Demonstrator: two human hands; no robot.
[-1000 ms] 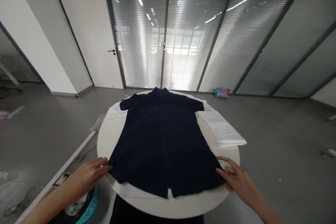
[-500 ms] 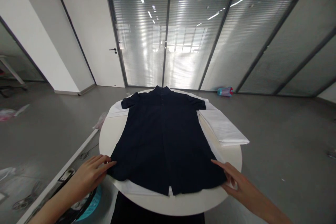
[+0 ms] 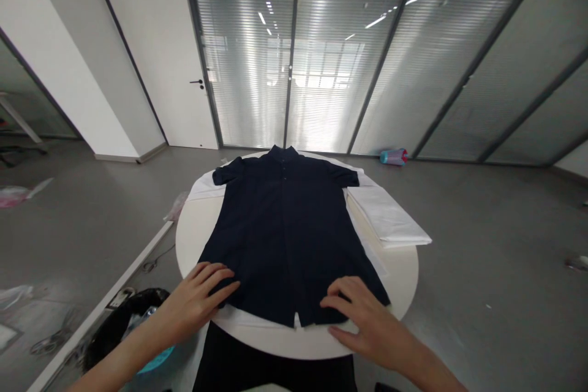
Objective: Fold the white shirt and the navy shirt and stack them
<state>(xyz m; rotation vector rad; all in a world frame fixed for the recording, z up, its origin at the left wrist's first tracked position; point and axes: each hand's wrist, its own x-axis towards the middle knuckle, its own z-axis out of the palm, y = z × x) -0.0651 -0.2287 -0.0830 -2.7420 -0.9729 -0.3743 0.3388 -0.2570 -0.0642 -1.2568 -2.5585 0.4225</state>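
Left hand (image 3: 195, 297) lies palm down over the near left corner of a navy short-sleeved shirt (image 3: 285, 233), its fingers slightly bent and side by side, the thumb held apart from them. Right hand (image 3: 361, 315) is loosely curled over the near right part of the hem, with a gap between thumb and index finger; whether the fingertips of either hand press on the fabric, I cannot tell. Placket up, the shirt is spread flat in the middle of a round white table (image 3: 195, 226), collar at the far edge, both sleeves out to the sides, hem near the person. White fabric (image 3: 206, 188) shows beneath it, at the left sleeve and along the hem. Just beside its right edge lies a folded white cloth (image 3: 390, 220), one corner jutting past the tabletop. On the floor at left stands a turquoise bin (image 3: 158, 360) with a black liner.
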